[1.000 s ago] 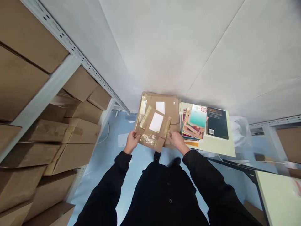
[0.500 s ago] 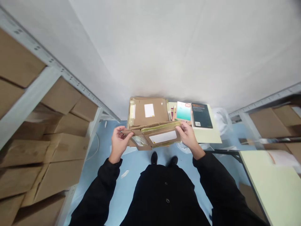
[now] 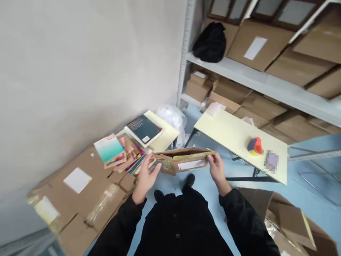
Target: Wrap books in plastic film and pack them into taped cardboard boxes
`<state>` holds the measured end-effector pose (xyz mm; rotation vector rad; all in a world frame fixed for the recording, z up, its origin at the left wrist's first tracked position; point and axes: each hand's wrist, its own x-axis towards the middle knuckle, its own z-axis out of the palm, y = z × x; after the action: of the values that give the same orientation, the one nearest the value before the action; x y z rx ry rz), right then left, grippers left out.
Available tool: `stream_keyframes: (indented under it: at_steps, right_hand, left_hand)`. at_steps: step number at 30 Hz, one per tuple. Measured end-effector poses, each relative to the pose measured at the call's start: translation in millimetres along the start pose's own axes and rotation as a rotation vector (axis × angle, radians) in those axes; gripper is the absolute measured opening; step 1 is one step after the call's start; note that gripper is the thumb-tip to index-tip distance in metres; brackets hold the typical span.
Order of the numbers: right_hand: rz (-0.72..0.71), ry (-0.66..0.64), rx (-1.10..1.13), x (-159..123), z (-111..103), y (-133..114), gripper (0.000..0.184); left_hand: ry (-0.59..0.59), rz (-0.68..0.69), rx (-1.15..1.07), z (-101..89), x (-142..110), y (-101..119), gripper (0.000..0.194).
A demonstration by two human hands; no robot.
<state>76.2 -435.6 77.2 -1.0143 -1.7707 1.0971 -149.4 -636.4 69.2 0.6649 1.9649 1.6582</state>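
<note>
I hold a flattened brown cardboard box (image 3: 183, 161) with a white label and tape, edge-up in front of my body. My left hand (image 3: 147, 175) grips its left end with fingers curled round it. My right hand (image 3: 217, 168) pinches its right end. A stack of flattened cardboard boxes (image 3: 87, 188) with white labels lies to my lower left. Beside it a pile of colourful books (image 3: 121, 153) and a dark book (image 3: 142, 128) rest on a pale yellow table (image 3: 166, 134).
A second pale yellow table (image 3: 234, 137) to the right carries an orange and blue object (image 3: 254, 145). Metal shelving (image 3: 255, 80) with cardboard boxes and a black bag (image 3: 211, 42) fills the right. Open brown boxes (image 3: 290, 220) lie on the blue floor at lower right.
My view has swung to the right, away from the left shelving. The held box came off the stack and moved right with both hands still on it.
</note>
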Motion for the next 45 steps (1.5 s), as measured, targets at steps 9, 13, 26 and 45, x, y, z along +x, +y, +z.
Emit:
stream_keyframes:
  at_steps: [9,13,26,45]
  right_hand:
    - [-0.043,0.106,-0.180,57,-154,63,0.026]
    - [-0.031,0.079,-0.248,75,-188,78,0.027]
    - [0.330,0.190,-0.183,132,-211,115,0.050]
    - [0.655,0.397,-0.410,245,-208,145,0.023]
  left_hand:
    - [-0.338,-0.198,-0.079,214.9,61,68,0.059]
    - [-0.360,-0.168,0.002,281.6,84,76,0.058]
    - [-0.607,0.060,0.153,392.7,180,47,0.065]
    - [-0.941,0.027,0.033,499.2,296,32,0.058]
